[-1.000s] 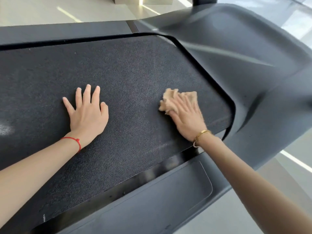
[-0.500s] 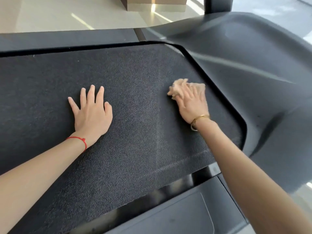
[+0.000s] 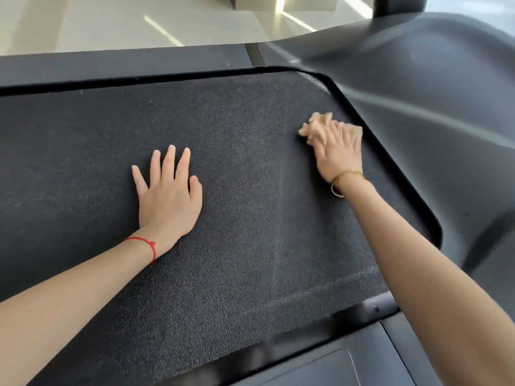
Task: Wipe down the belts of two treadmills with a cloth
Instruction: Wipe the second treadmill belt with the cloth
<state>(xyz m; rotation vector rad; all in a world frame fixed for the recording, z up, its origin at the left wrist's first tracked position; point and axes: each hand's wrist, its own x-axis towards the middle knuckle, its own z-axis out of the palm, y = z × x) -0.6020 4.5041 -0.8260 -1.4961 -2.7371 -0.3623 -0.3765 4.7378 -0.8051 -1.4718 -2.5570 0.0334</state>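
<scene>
Right hand presses flat on the cloth, fingers extended over it rather than curled around it; the cloth is blurred. Cloth location: on the belt, near the far right corner, just beside the dark cover that borders the belt. Left hand lies palm down on the belt, 5 fingers spread, holding nothing, well apart from the cloth. Left wrist carries a red string; right wrist carries a gold bangle. Side rail runs along the far edge of the belt. Pale floor shows beyond the rail.
</scene>
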